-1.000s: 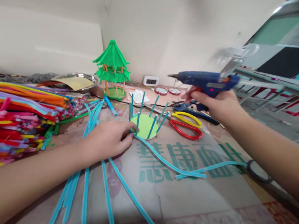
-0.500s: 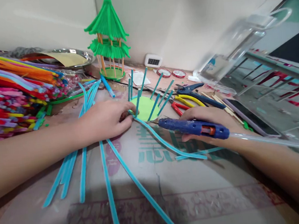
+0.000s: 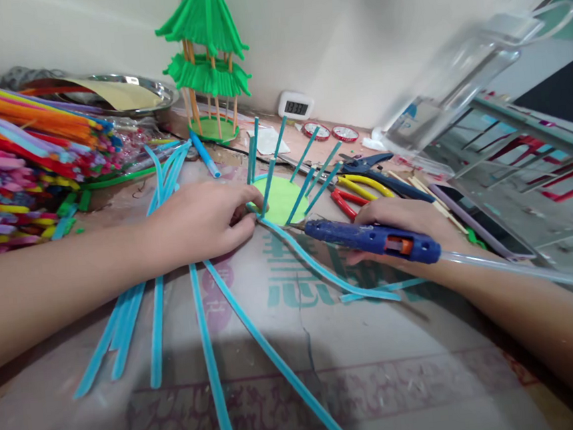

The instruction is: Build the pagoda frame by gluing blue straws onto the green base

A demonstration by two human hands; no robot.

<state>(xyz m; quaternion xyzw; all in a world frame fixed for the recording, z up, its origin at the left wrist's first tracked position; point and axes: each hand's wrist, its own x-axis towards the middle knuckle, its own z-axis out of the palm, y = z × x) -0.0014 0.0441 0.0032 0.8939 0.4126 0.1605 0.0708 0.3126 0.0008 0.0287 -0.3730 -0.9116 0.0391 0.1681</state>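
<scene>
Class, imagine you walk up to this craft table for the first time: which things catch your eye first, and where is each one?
In the middle, the right hand holds a blue glue gun pointed at a green disc ringed with upright blue stems, which the left hand steadies. Behind stands a green pagoda model, and a heap of coloured pipe cleaners fills the left side.

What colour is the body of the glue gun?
Blue, on the glue gun in the head view.
</scene>
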